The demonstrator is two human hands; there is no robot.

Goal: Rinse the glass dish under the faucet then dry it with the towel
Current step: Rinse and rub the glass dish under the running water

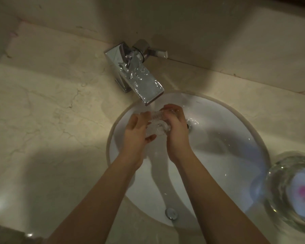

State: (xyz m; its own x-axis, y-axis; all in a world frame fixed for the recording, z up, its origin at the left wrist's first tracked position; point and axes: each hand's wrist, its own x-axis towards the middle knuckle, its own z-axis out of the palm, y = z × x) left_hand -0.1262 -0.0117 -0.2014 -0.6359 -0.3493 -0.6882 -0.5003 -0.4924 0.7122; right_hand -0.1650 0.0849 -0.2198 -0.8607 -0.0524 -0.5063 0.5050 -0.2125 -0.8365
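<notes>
Apparently ribbed glass dish (157, 127) in right hand (176, 132)

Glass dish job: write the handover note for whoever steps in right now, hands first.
Left hand: holds the glass dish from the side.
Right hand: grips it, fingers curled over the top.
Dish: over the sink, just below the faucet spout, water running.
Done: rinsing is under way.
Left: finish the rinse, then dry with the towel, which is not in view.
Also: a glass bowl sits on the counter at the sink's right edge.
</notes>
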